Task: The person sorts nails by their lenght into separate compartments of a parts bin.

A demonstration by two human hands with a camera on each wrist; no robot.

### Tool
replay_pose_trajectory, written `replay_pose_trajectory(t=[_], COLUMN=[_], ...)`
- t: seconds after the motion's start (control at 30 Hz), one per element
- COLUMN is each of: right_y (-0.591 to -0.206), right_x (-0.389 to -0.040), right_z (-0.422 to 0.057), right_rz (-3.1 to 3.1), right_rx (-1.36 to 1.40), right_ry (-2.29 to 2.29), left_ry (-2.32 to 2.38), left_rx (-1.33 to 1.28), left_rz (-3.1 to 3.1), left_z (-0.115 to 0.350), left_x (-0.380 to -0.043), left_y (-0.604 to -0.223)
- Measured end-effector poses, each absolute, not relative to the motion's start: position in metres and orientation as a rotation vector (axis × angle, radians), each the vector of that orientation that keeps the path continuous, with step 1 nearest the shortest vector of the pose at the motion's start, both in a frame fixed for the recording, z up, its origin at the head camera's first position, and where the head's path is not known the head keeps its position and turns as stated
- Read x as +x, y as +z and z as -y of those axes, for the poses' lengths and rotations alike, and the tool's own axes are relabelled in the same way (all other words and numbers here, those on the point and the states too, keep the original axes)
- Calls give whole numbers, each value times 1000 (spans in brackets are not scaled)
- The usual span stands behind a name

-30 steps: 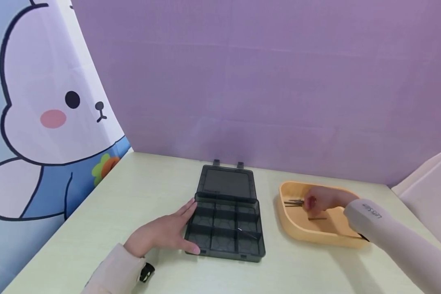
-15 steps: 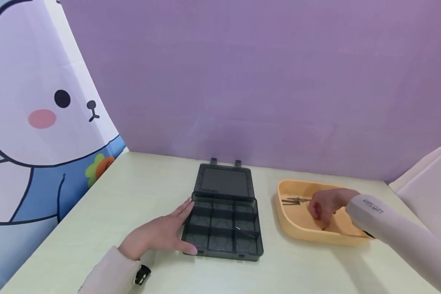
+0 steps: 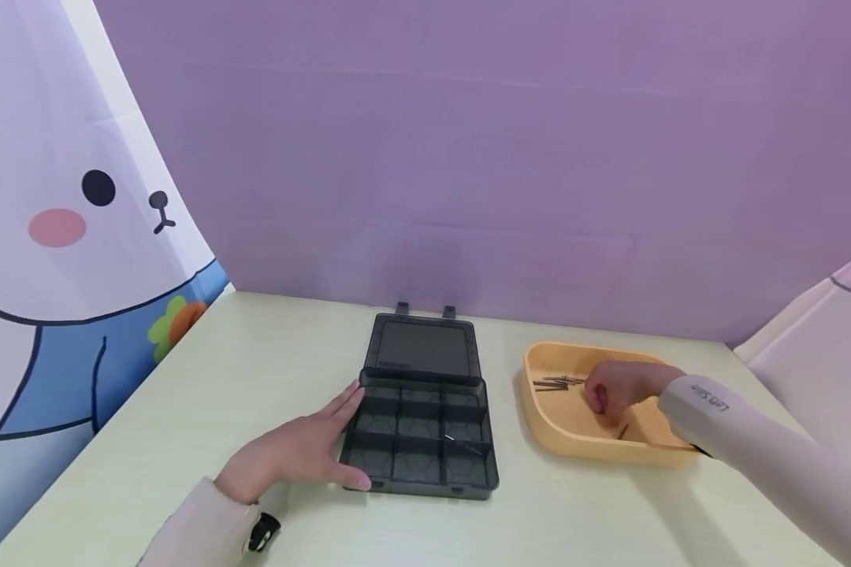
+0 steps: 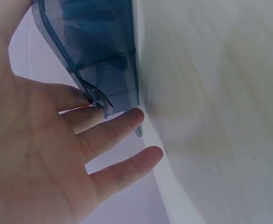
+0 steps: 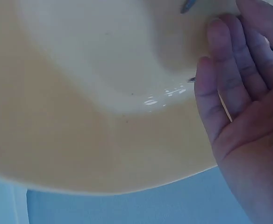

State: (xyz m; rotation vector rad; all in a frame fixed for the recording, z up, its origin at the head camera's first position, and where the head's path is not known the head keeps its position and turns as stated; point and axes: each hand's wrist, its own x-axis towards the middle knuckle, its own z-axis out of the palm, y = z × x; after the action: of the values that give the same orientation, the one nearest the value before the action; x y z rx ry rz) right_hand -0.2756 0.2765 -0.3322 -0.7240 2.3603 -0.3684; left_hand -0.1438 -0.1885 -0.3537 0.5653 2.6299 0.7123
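Left hand (image 3: 301, 447) spread against a box (image 3: 425, 491), right hand (image 3: 620, 387) curled down into a tray (image 3: 583, 446).
Straight left fingers touch dark translucent plastic; beside the bent right fingers, thin metal pins (image 3: 551, 385) lie on smooth orange; whether they grip any is unclear.

The right hand (image 5: 251, 102) reaches into a pale yellow tray (image 5: 104, 144), fingers bent. A dark metal tip (image 5: 188, 6) shows near the thumb; a smaller metal point (image 5: 191, 80) pokes out beside the outermost finger.

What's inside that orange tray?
In the orange tray, several thin dark pieces lie toward the left; another shows near the right hand. Whatever hand and sleeve cover can't be seen.
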Motion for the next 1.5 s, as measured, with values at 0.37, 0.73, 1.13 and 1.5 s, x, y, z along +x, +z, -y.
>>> replay_pose_trajectory(t=[0.37,0.73,1.13,1.5], right_y=[-331,-339,-305,-276], right_x=[-265,-269,-269,-265], right_z=[-282,-291,-276,-216], right_rz=[-2404,-2406,-2459,-2473], right_rx=[-717,-979,-945,-1112], right_ry=[-202,-376,-395,-354], left_ry=[714,705,711,783], left_rx=[534,560,592,538], left_rz=[-2621,-2623,-2605,-2575], left_z=[187,186,179,192], left_x=[-144,-147,-153,-157], left_y=[-352,-353,-355,-365])
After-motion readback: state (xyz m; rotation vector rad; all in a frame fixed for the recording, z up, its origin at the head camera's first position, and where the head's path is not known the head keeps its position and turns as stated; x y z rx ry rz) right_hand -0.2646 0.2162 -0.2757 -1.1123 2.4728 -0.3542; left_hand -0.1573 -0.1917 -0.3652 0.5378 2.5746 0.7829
